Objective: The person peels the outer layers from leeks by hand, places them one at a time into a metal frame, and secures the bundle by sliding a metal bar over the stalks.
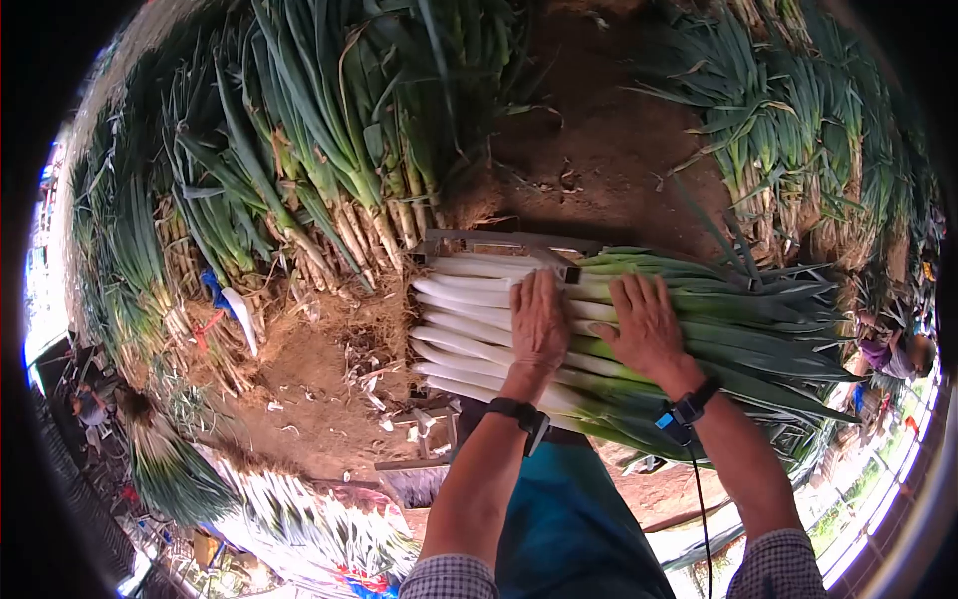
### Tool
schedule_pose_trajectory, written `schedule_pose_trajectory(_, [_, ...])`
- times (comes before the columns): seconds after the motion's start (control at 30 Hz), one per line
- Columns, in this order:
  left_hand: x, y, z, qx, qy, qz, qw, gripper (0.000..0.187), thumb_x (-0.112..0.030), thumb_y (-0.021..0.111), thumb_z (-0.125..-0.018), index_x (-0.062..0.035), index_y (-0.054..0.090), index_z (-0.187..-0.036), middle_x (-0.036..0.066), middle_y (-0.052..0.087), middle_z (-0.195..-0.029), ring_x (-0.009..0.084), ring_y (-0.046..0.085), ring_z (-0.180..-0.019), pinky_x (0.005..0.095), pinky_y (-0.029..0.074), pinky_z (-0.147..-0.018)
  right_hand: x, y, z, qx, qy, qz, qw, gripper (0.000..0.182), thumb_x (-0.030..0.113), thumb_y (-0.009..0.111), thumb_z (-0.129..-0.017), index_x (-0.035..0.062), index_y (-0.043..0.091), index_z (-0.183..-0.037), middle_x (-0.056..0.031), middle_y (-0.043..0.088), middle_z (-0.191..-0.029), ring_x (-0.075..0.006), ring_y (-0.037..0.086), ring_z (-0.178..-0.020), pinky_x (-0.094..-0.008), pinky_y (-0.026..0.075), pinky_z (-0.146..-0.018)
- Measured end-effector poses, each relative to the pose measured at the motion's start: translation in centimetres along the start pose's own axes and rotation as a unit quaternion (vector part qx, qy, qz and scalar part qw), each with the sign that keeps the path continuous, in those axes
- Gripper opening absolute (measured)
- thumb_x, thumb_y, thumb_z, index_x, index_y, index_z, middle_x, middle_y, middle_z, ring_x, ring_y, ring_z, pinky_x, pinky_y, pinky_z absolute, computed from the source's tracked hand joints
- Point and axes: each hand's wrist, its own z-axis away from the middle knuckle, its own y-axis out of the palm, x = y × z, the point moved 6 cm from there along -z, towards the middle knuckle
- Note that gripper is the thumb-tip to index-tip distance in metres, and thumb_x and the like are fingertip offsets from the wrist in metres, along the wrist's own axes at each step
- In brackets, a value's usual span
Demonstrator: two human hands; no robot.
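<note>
Left hand [539, 324], right hand [647, 327] flat, fingers spread, gripping nothing, pressing leek bundle [599, 344] in metal frame [504, 243], likely to compact it. Uncleaned leeks [329, 150] heaped beyond frame.

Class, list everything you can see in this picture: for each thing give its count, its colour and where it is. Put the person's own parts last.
Cleaned leek bundle: one stack, white stalks and green leaves, lying across the frame in the centre.
Metal frame: one, grey, around the far edge of the bundle.
Uncleaned leek heaps: several, green with soil-brown roots, upper left; more at upper right.
Soil ground: brown, top centre.
Trimmed leek pile: one, white and green, lower left.
Other person: one, partly seen, right edge.
Wrist bands: two, black, one on each wrist.
Left hand: flat on the white stalks.
Right hand: flat on the pale green part.
</note>
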Motion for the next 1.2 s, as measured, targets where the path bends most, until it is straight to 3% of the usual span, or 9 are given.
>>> schedule_pose_trajectory(0.07, [0.1, -0.3, -0.2, 0.028, -0.010, 0.015, 0.999, 0.047, -0.011, 0.058, -0.096, 0.0022, 0.044, -0.139, 0.023, 0.056, -0.130, 0.0398, 0.049, -0.127, 0.0523, 0.033, -0.112, 0.0, 1.7, 0.3, 0.019, 0.009, 0.021, 1.000, 0.071, 0.045, 0.067, -0.089, -0.0042, 0.051, -0.138, -0.0224, 0.049, -0.141, -0.0386, 0.043, -0.134, -0.0548, 0.027, -0.119])
schedule_pose_trajectory(0.13, [2.1, -3.2, -1.0, -0.017, -0.020, 0.084, 0.996, 0.043, -0.009, 0.058, -0.097, 0.0014, 0.046, -0.137, 0.021, 0.055, -0.131, 0.0386, 0.050, -0.125, 0.0505, 0.037, -0.109, -0.1, 1.1, 0.5, 0.043, 0.014, 0.029, 0.999, 0.074, 0.046, 0.068, -0.089, -0.0045, 0.049, -0.140, -0.0230, 0.048, -0.143, -0.0388, 0.043, -0.134, -0.0557, 0.027, -0.119])
schedule_pose_trajectory(0.2, [6.9, -6.8, -2.9, -0.100, -0.129, 0.054, 0.985, 0.042, -0.008, 0.057, -0.098, 0.0013, 0.047, -0.138, 0.021, 0.056, -0.129, 0.0389, 0.051, -0.122, 0.0498, 0.040, -0.106, -0.1, 1.1, 0.6, 0.028, 0.018, 0.026, 0.999, 0.076, 0.047, 0.068, -0.088, -0.0048, 0.049, -0.140, -0.0233, 0.048, -0.143, -0.0390, 0.043, -0.133, -0.0563, 0.027, -0.118])
schedule_pose_trajectory(0.37, [11.3, -11.0, -7.7, -0.081, 0.040, -0.068, 0.994, 0.047, -0.012, 0.061, -0.098, -0.0005, 0.047, -0.141, 0.022, 0.059, -0.130, 0.0405, 0.051, -0.125, 0.0522, 0.037, -0.109, 0.9, 0.8, 1.1, 0.012, 0.024, 0.008, 1.000, 0.075, 0.047, 0.070, -0.087, -0.0047, 0.050, -0.138, -0.0235, 0.049, -0.140, -0.0394, 0.043, -0.131, -0.0561, 0.029, -0.116])
schedule_pose_trajectory(0.47, [12.6, -7.7, -5.8, 0.042, 0.051, -0.071, 0.995, 0.045, -0.012, 0.061, -0.097, -0.0010, 0.049, -0.139, 0.022, 0.059, -0.131, 0.0408, 0.049, -0.130, 0.0525, 0.036, -0.112, 1.1, 1.1, 1.6, -0.007, 0.032, -0.026, 0.999, 0.073, 0.044, 0.073, -0.085, -0.0046, 0.051, -0.135, -0.0234, 0.050, -0.138, -0.0395, 0.045, -0.129, -0.0560, 0.031, -0.114])
schedule_pose_trajectory(0.83, [13.3, -6.1, -5.8, 0.030, 0.044, -0.121, 0.991, 0.032, -0.012, 0.055, -0.099, -0.0044, 0.057, -0.130, 0.014, 0.064, -0.124, 0.0356, 0.053, -0.124, 0.0524, 0.033, -0.113, 0.5, 1.2, 1.4, -0.041, 0.049, -0.059, 0.996, 0.064, 0.041, 0.074, -0.084, -0.0031, 0.055, -0.127, -0.0202, 0.053, -0.130, -0.0370, 0.050, -0.121, -0.0529, 0.037, -0.107])
schedule_pose_trajectory(0.97, [13.5, -6.2, -5.5, 0.035, 0.036, -0.110, 0.993, 0.031, -0.011, 0.054, -0.099, -0.0050, 0.058, -0.129, 0.014, 0.064, -0.123, 0.0352, 0.053, -0.124, 0.0510, 0.032, -0.112, -0.8, -0.4, -0.1, -0.009, 0.095, -0.132, 0.987, 0.049, 0.035, 0.075, -0.084, 0.0020, 0.060, -0.117, -0.0149, 0.060, -0.116, -0.0336, 0.054, -0.110, -0.0486, 0.042, -0.096])
schedule_pose_trajectory(1.1, [13.0, -6.7, -5.3, 0.048, 0.074, -0.091, 0.992, 0.036, -0.008, 0.055, -0.098, -0.0029, 0.054, -0.133, 0.017, 0.060, -0.126, 0.0368, 0.052, -0.126, 0.0535, 0.031, -0.114, -4.0, 1.2, -1.1, 0.080, 0.168, -0.208, 0.960, 0.037, 0.022, 0.079, -0.080, 0.0050, 0.066, -0.110, -0.0141, 0.067, -0.105, -0.0349, 0.059, -0.107, -0.0466, 0.045, -0.095])
schedule_pose_trajectory(1.2, [12.7, -7.0, -5.0, 0.080, 0.116, -0.092, 0.986, 0.039, -0.007, 0.058, -0.096, -0.0020, 0.052, -0.134, 0.018, 0.058, -0.131, 0.0372, 0.050, -0.128, 0.0552, 0.030, -0.115, -4.9, 2.5, -1.6, 0.117, 0.133, -0.219, 0.960, 0.032, 0.020, 0.079, -0.080, 0.0053, 0.066, -0.105, -0.0137, 0.067, -0.104, -0.0348, 0.059, -0.107, -0.0462, 0.046, -0.095])
